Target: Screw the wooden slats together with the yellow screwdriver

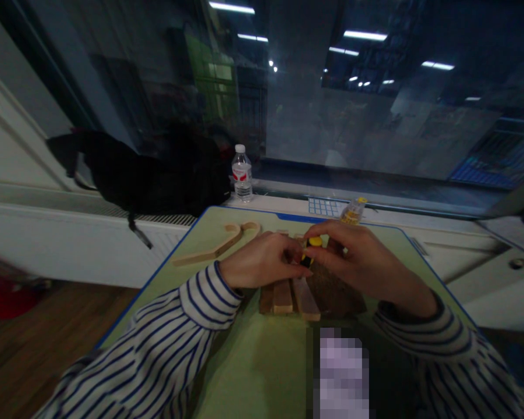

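Note:
Over the middle of the table, my right hand (pixel 358 253) pinches a small yellow and black object (pixel 315 241) between thumb and fingers. My left hand (pixel 271 259) is closed at the object's lower black part, its fingertips meeting those of the right; what exactly it grips is partly hidden. Beneath my hands, two pale wooden strips (pixel 305 299) lie side by side on a brown board (pixel 338 294). Their far ends are covered by my hands. To the left of my left hand, a curved wooden piece (pixel 218 249) rests on the table.
The pale green table (pixel 240 355) has a blue edge and stands against a windowsill. On the sill are a water bottle (pixel 243 177), a black bag (pixel 157 174), a blue-and-white grid item (pixel 325 206) and a clear bottle with a yellow cap (pixel 353 210).

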Demonstrator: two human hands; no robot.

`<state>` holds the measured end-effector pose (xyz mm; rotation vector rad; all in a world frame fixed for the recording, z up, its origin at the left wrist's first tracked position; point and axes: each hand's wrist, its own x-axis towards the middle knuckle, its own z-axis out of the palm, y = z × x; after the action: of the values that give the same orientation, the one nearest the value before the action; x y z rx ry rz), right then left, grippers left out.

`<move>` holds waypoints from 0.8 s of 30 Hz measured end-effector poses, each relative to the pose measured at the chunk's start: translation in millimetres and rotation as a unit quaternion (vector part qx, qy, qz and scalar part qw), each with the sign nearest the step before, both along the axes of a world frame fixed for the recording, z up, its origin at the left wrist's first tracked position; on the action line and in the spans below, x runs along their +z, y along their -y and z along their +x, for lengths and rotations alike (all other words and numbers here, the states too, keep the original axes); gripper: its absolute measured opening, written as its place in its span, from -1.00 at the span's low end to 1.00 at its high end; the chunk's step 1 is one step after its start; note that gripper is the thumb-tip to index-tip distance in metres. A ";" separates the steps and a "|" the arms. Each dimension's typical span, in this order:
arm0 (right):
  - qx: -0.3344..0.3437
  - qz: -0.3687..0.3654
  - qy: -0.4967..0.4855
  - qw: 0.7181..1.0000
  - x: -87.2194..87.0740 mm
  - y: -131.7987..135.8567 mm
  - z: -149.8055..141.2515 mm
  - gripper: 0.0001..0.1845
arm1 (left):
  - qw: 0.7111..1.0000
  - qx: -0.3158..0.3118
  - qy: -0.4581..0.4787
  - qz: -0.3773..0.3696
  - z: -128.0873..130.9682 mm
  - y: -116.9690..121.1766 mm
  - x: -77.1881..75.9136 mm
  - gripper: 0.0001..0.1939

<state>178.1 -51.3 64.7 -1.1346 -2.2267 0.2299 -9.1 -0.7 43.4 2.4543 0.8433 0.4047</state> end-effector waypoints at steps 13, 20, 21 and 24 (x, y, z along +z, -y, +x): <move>-0.009 0.000 0.014 1.000 -0.9 3.0 2.1 -0.66 | 1.000 -0.004 0.001 0.011 -2.8 -3.6 -4.8 -0.74; 0.014 -0.009 0.014 1.000 1.2 2.4 0.7 -0.71 | 1.000 -0.012 0.000 -0.001 -3.0 -4.1 -4.6 -0.77; 0.011 -0.011 0.015 1.000 1.2 2.1 0.4 -0.71 | 1.000 -0.015 0.002 -0.002 -3.2 -4.1 -4.5 -0.78; 0.005 -0.014 0.012 1.000 0.9 1.6 -0.2 -0.74 | 1.000 -0.028 0.008 -0.004 -3.8 -3.7 -3.5 -0.80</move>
<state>177.9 -52.9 65.6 -1.1464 -2.2580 0.2540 -13.0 3.0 39.9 2.4572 0.7670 0.4003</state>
